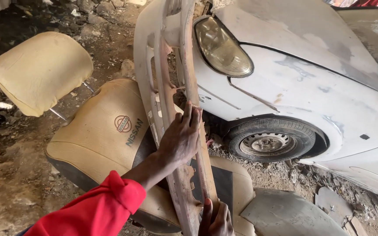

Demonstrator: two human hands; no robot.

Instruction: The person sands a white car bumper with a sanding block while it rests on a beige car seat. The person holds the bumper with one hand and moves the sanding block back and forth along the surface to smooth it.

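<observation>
Left hand (181, 139), sleeved in red, laid flat and open against the detached bumper (171, 100), fingers stretched along its inner ribs, pressing rather than gripping. Right hand (215, 220) low at the bottom edge, fingers curled up around the bumper's lower end; mostly cut off by the frame, so probably a closed hold, though not fully visible. Bumper stood nearly upright, dusty pinkish-grey, leaned between a tan car seat (106, 135) and the front corner of a pale, sanded car (311, 83). Lower end rested on the seat cushion. Headlight (222, 48) just beside the bumper's upper part. Front wheel (270, 140) to the right, on rubble-strewn ground. Seat's headrest (40, 72) out to the left on its metal posts.
</observation>
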